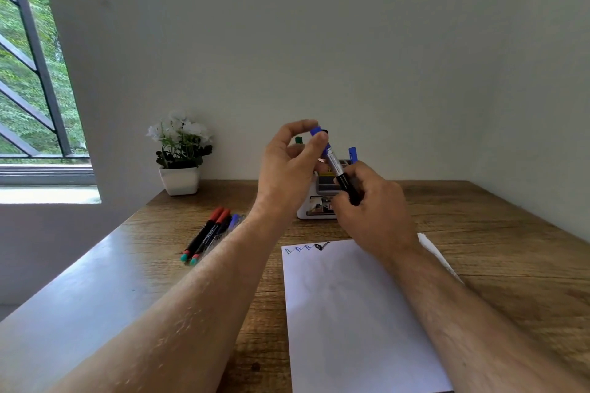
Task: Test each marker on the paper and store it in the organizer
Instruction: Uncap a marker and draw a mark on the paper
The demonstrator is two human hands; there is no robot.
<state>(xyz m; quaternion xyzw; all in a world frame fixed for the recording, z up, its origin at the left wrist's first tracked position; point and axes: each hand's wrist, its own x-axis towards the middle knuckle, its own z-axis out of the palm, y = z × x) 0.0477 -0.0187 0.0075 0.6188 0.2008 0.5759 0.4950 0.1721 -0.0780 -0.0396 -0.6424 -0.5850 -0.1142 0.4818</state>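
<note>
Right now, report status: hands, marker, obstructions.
Left hand pinches blue cap; right hand grips black-barrelled blue marker. Marker held above white desk organizer. Nothing in the way.

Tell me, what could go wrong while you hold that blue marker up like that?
1. The left hand pinches the blue cap while the right hand grips the blue marker; a slipped cap could drop onto the desk.
2. Both hands hover right before the organizer, so a jerk might knock it.
3. An uncapped tip could smear ink on fingers or the paper.

Grained wooden table (479, 207), smooth white paper (351, 313).
</note>
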